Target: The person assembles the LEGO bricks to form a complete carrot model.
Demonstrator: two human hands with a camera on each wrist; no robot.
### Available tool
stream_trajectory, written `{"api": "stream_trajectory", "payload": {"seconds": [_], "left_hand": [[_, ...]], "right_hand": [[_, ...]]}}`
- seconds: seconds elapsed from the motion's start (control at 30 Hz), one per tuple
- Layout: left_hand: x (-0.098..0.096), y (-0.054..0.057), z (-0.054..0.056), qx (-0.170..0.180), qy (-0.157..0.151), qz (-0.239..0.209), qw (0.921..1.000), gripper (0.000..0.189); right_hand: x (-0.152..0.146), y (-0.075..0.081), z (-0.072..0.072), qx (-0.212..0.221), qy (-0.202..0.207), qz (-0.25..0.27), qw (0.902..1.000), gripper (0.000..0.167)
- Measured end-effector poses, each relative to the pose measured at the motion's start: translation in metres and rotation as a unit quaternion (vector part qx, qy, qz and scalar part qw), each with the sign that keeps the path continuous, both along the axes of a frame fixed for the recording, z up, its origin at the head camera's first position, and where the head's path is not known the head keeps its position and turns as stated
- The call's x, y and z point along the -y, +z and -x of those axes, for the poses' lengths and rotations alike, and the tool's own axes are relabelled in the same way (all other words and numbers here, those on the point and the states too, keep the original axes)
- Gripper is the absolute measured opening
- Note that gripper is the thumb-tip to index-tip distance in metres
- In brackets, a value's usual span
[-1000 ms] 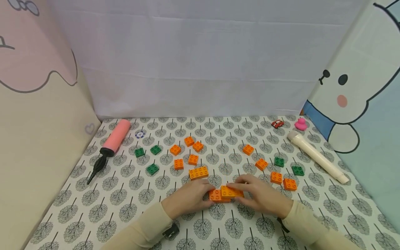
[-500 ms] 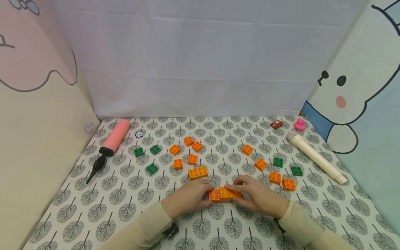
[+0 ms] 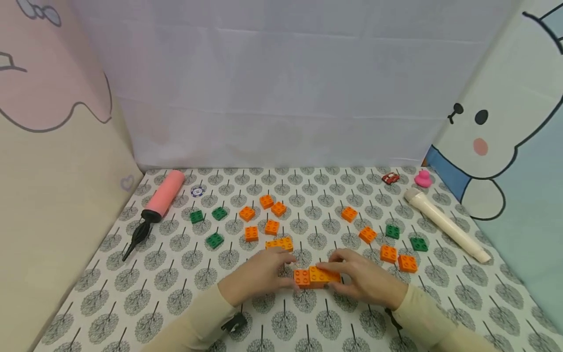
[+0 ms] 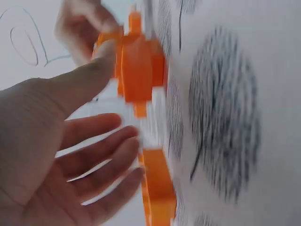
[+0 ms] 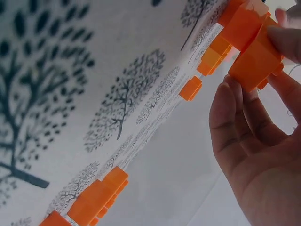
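Two building bricks sit joined in a step in front of me. The lower one is an orange brick point(image 3: 301, 277); a lighter orange brick point(image 3: 324, 275) overlaps its right part, raised above it. My right hand point(image 3: 367, 277) pinches the lighter brick between thumb and fingers, as the right wrist view also shows. My left hand point(image 3: 257, 275) is just left of the lower brick, fingers loosely extended and holding nothing. Its thumb overlaps the bricks in the left wrist view. Behind the left fingertips lies a long light orange brick point(image 3: 281, 243), partly hidden by that hand.
Small orange bricks point(image 3: 251, 233) and green bricks point(image 3: 215, 240) lie scattered beyond the left hand. More orange bricks point(image 3: 389, 253) and green bricks point(image 3: 419, 244) are at right. A pink balloon pump point(image 3: 166, 194), white microphone-shaped toy point(image 3: 444, 224), red toy car point(image 3: 390, 178) and pink duck point(image 3: 423, 178) lie farther out.
The lighter brick has settled squarely over the lower one under my right hand. My left hand has let go of the lower brick and drawn back slightly left, fingers opening.
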State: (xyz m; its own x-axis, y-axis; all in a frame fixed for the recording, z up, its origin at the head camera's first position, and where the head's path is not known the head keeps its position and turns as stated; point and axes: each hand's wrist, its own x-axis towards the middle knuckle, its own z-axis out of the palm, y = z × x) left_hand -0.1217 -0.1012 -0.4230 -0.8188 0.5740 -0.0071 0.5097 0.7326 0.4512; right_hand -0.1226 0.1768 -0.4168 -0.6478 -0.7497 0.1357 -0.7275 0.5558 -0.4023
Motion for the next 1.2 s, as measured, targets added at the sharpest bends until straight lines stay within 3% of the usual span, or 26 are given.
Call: {"api": "stream_trajectory", "payload": {"seconds": [0.13,0.23,0.43,0.6,0.73,0.97,1.2], "left_hand": [[0.012,-0.001,0.011,-0.058,0.067,-0.004,0.9960,0.049],[0.017,-0.005,0.018,-0.070,0.109,0.005,0.9916,0.046],[0.017,-0.012,0.023,-0.052,0.109,0.026,0.9923,0.037],[0.018,-0.008,0.022,-0.027,0.121,0.007,0.9922,0.042],[0.023,-0.001,0.015,-0.015,0.100,-0.030,0.9945,0.048],[0.024,0.002,-0.005,-0.068,0.004,-0.089,0.9937,0.044],[0.020,-0.001,-0.016,-0.036,-0.008,-0.077,0.9963,0.044]], "right_hand": [[0.000,-0.001,0.000,-0.007,0.000,-0.002,1.0000,0.045],[0.000,-0.001,0.000,-0.004,0.003,-0.004,1.0000,0.045],[0.000,0.000,-0.001,-0.006,0.015,-0.004,0.9999,0.045],[0.001,0.002,0.002,-0.011,0.017,-0.002,0.9998,0.046],[-0.001,0.003,0.004,-0.012,0.015,-0.001,0.9998,0.047],[-0.003,0.005,0.004,-0.020,0.016,0.007,0.9997,0.045],[0.000,0.001,0.003,-0.023,0.011,0.007,0.9996,0.046]]}}
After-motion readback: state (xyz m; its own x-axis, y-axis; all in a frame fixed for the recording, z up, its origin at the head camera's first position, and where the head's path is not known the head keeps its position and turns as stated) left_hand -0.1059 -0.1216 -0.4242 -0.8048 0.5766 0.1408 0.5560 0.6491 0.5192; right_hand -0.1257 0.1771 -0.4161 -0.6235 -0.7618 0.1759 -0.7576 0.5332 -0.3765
